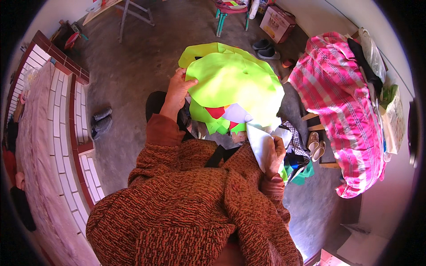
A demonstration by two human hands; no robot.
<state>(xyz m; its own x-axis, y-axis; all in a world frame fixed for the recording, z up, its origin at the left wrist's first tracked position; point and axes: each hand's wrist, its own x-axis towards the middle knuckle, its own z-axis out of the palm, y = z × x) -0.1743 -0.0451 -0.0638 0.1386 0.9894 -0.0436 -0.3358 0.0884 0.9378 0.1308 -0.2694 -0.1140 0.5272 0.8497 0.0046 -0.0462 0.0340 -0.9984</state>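
Bright yellow-green fabric lies in broad, loose sheets in front of my body. My left hand grips its left edge, thumb on top and the other fingers partly hidden. Beneath the sheets show red and pale lavender cloth pieces. My right hand, lower and to the right, pinches a white piece of cloth that hangs down beside my lap. What holds the pile up is hidden under the fabric.
Right of me, a pink plaid cloth covers something on wooden legs. Beige slippers, dark shoes and a cardboard box stand on the floor. Green-legged stool ahead; white-tiled ledge and more shoes at left.
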